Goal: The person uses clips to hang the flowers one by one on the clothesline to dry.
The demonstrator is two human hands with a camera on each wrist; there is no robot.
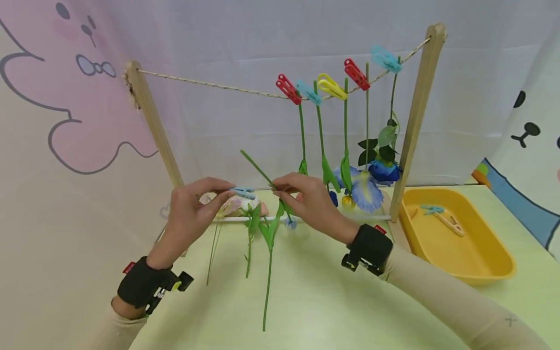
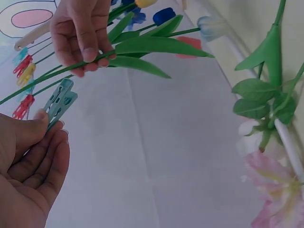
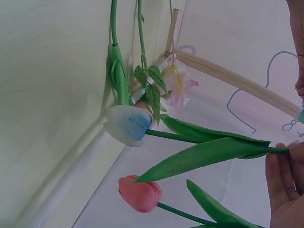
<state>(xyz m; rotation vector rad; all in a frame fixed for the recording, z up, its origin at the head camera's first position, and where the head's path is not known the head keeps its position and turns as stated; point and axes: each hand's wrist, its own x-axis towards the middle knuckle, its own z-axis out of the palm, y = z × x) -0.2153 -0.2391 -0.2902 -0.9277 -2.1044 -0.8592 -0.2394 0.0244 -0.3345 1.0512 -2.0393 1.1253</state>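
Observation:
My left hand [image 1: 192,209] pinches a light blue clothespin [image 2: 61,102] between thumb and fingers, its free end pointing right. Beside it, my right hand [image 1: 308,197] pinches the green stem of an artificial tulip [image 3: 127,126] with a white-and-blue bloom. The bloom hangs low and the bare stem end slants up to the left. Above the hands runs a rope [image 1: 218,86], where several red, blue and yellow clothespins hold flowers by their stems, heads down. Among these hang a pink tulip [image 3: 140,194], a blue iris [image 1: 366,189] and a blue rose [image 1: 385,171].
Wooden posts [image 1: 413,121] carry the rope at both sides, with a white bar [image 1: 372,218] low between them. A pink lily [image 2: 278,190] and other stemmed flowers lie on the table [image 1: 315,301]. At right, a yellow tray [image 1: 457,278] holds a few clothespins [image 1: 450,224].

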